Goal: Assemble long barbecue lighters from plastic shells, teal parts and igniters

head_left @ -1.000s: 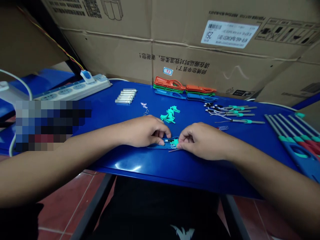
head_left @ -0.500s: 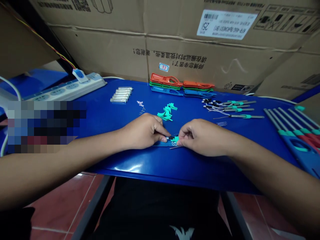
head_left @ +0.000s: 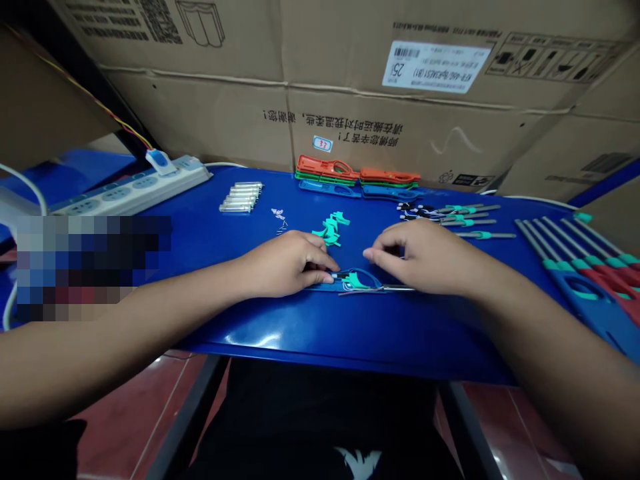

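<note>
A blue lighter casing half (head_left: 320,287) lies on the table in front of me. My left hand (head_left: 280,267) pinches it at its left part, thumb and fingertips by a small black part. Inside the casing's loop sits a green trigger (head_left: 354,280), with white wires curled beneath it. A thin metal tube (head_left: 400,288) runs off to the right, partly under my right hand (head_left: 425,257). That hand holds nothing, its thumb stretched out apart from the fingers, just above and right of the trigger.
Loose green triggers (head_left: 330,230) lie behind my hands, with small springs and pins (head_left: 280,220) nearby. Several clear lighter tanks (head_left: 241,197), stacked casings (head_left: 357,177), wired tubes (head_left: 465,220) and assembled lighters (head_left: 580,257) surround them. A power strip (head_left: 135,187) is at left; a cardboard box (head_left: 210,120) stands behind.
My right hand has let go of the green trigger and moved up and right, uncovering the casing's loop and the tube. My left hand stays on the casing.
</note>
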The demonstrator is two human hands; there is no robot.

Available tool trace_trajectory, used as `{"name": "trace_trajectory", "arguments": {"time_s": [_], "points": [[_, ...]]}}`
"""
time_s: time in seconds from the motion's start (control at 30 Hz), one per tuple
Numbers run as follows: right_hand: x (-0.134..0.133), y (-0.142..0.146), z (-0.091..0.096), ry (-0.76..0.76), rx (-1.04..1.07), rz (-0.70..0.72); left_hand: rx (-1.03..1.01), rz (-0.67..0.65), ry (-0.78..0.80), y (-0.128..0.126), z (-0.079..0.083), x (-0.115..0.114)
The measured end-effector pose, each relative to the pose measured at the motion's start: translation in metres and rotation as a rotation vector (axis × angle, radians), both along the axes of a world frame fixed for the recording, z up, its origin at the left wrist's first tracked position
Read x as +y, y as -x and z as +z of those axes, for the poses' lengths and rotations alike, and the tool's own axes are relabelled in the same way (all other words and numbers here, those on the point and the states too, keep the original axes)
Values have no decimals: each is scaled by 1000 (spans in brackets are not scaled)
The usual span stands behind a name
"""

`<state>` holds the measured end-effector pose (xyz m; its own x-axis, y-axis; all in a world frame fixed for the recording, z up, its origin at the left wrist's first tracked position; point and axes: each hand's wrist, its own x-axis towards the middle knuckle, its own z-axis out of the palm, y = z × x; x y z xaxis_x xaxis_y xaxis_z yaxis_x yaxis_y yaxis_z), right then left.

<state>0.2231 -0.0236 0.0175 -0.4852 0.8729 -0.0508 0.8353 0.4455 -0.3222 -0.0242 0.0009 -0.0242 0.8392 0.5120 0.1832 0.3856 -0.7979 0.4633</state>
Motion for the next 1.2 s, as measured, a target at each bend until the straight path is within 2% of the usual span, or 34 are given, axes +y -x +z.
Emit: {"name": "trace_trajectory", "arguments": {"time_s": [0.1,0.17,0.33,0.4,0.6,0.87,1.2], "points": [[5,-2,-6,-112,71,-56,11,28,-16,5,9,2],[7,0,-10,-154,102,-51,22,114,-45,14,20,9],[10,3,-16,-240,133,-75,223,622,-260,53,46,38],[11,2,-17,-242,128,-89,338,728,-260,66,49,48],[14,1,-18,-209,106,-79,512,645,-179,69,41,55],[12,2,-18,-217,80,-40,660,925,-202,83,52,63],[12,2,-18,-201,63,-24,755,815,-97,87,44,71]]}}
